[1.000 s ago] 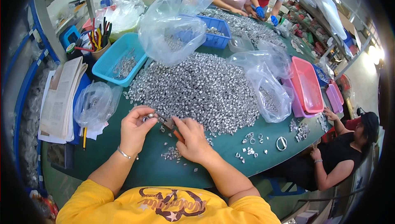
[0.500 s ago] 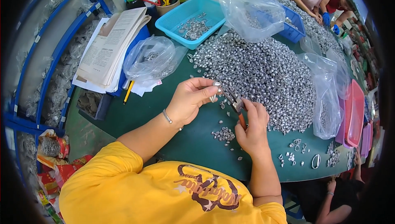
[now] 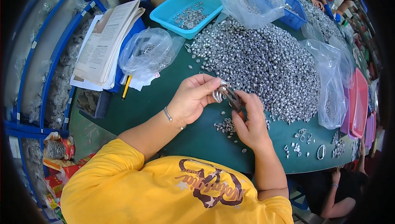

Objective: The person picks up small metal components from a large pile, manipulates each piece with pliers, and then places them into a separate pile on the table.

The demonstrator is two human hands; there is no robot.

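My left hand (image 3: 190, 97) pinches several small shiny silver metal pieces (image 3: 218, 95) between thumb and fingers; they look like ring-shaped castings, but their exact shape is too small to tell. In my right hand (image 3: 252, 122) is a pair of dark-jawed pliers (image 3: 234, 100) with orange handles. The jaws meet the pieces at my left fingertips; whether they are closed on one is unclear. Below the pliers lies a small heap of silver pieces (image 3: 224, 126) on the green tabletop (image 3: 187, 142). Just beyond my hands spreads a large pile of similar silver pieces (image 3: 263, 68).
A turquoise basket (image 3: 164, 19) with silver pieces stands at the back, beside a clear plastic bag (image 3: 146, 51) and papers (image 3: 105, 43). Another bag (image 3: 331, 88) and a pink basket (image 3: 358, 105) edge the right. Loose rings (image 3: 321, 152) lie front right. Other people work at right.
The view has shifted slightly, so the table contents appear higher. The pliers' jaws have come closer in to the pieces at my left fingertips. Both hands keep their hold.
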